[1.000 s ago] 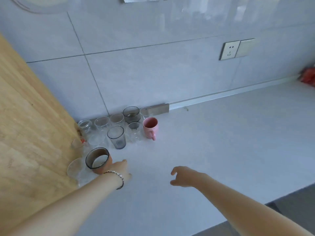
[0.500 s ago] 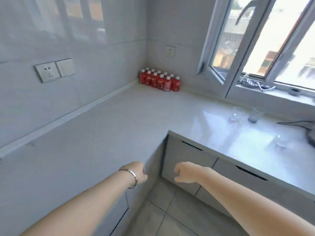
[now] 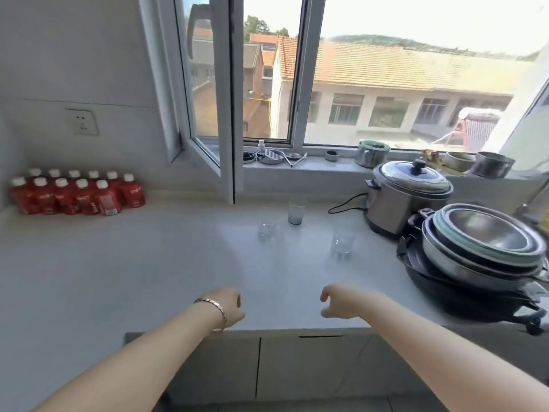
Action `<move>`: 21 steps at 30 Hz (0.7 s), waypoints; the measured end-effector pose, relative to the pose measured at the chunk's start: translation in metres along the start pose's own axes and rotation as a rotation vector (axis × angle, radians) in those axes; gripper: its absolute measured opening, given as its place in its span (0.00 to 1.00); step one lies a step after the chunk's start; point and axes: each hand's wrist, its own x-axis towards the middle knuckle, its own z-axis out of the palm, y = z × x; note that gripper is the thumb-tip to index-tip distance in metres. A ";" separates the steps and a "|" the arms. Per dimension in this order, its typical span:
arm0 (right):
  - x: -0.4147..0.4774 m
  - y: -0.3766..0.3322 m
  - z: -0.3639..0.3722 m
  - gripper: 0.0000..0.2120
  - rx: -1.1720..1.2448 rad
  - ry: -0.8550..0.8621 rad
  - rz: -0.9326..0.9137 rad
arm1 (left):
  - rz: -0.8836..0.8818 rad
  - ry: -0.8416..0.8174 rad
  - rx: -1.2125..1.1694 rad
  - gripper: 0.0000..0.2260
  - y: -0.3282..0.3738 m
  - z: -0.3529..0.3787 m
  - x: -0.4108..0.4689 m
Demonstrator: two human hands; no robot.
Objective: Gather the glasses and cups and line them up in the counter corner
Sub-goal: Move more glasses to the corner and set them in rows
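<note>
Both grips, left hand (image 3: 230, 307) and right hand (image 3: 337, 301), empty, loosely curled. Ahead on table (image 3: 148, 263): three glasses (image 3: 342, 242), judged light, slippery, fragile; best gripped mid-wall.

Three glasses stand upright on the white counter (image 3: 148, 263) under the window. The tall grey glass (image 3: 296, 212) is at the back. Two short clear ones, the left glass (image 3: 265, 227) and the right glass (image 3: 342, 243), stand apart in front.

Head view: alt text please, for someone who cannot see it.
Two empty bare hands, left and right, hover over a white counter below a window. Beyond them stand three glasses: a tinted tumbler and two clear glasses. Red bottles sit left, stacked pans right.
</note>
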 end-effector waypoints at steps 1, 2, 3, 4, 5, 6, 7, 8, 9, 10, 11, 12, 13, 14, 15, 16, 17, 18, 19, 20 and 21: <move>0.013 0.009 -0.011 0.23 0.029 -0.003 0.028 | 0.021 -0.003 0.004 0.05 0.005 -0.010 0.022; 0.026 0.017 -0.020 0.23 0.055 -0.008 0.053 | 0.039 -0.005 0.008 0.04 0.012 -0.019 0.043; 0.038 0.026 -0.028 0.23 0.069 -0.008 0.073 | 0.058 -0.002 0.015 0.03 0.016 -0.027 0.063; 0.049 0.034 -0.035 0.23 0.071 -0.007 0.097 | 0.071 0.005 0.016 0.02 0.021 -0.034 0.081; 0.060 0.041 -0.041 0.23 0.072 -0.002 0.119 | 0.081 0.010 0.010 0.02 0.026 -0.040 0.098; 0.071 0.049 -0.046 0.22 0.081 0.003 0.137 | 0.087 0.011 0.003 0.02 0.031 -0.045 0.114; 0.082 0.056 -0.051 0.22 0.093 0.010 0.152 | 0.091 0.011 -0.001 0.04 0.036 -0.048 0.130; 0.094 0.063 -0.055 0.21 0.106 0.022 0.166 | 0.092 0.002 0.002 0.06 0.041 -0.051 0.145; 0.106 0.070 -0.059 0.21 0.113 0.038 0.180 | 0.099 -0.006 0.006 0.06 0.045 -0.053 0.159; 0.120 0.078 -0.063 0.20 0.116 0.055 0.195 | 0.102 -0.016 0.010 0.06 0.048 -0.054 0.172; 0.136 0.087 -0.067 0.20 0.117 0.079 0.212 | 0.101 -0.026 0.011 0.06 0.050 -0.055 0.185; 0.152 0.096 -0.073 0.19 0.122 0.107 0.227 | 0.091 -0.036 0.011 0.08 0.053 -0.055 0.197; 0.170 0.104 -0.080 0.18 0.131 0.137 0.232 | 0.078 -0.045 0.011 0.10 0.054 -0.055 0.208; 0.187 0.112 -0.088 0.18 0.138 0.163 0.230 | 0.059 -0.050 0.008 0.12 0.056 -0.055 0.218; 0.204 0.118 -0.095 0.21 0.146 0.180 0.223 | 0.042 -0.049 0.002 0.12 0.057 -0.055 0.227; 0.221 0.124 -0.103 0.26 0.159 0.184 0.217 | 0.024 -0.049 -0.004 0.13 0.058 -0.055 0.235; 0.237 0.129 -0.111 0.32 0.172 0.179 0.210 | 0.009 -0.051 -0.003 0.13 0.059 -0.056 0.243; 0.252 0.134 -0.117 0.38 0.181 0.168 0.202 | -0.007 -0.053 0.002 0.12 0.060 -0.056 0.250; 0.267 0.139 -0.122 0.42 0.184 0.155 0.194 | -0.026 -0.055 0.003 0.11 0.060 -0.056 0.257; 0.280 0.143 -0.125 0.45 0.180 0.133 0.188 | -0.056 -0.061 -0.008 0.09 0.059 -0.056 0.265; 0.292 0.148 -0.126 0.47 0.171 0.107 0.180 | -0.091 -0.069 -0.030 0.08 0.058 -0.057 0.272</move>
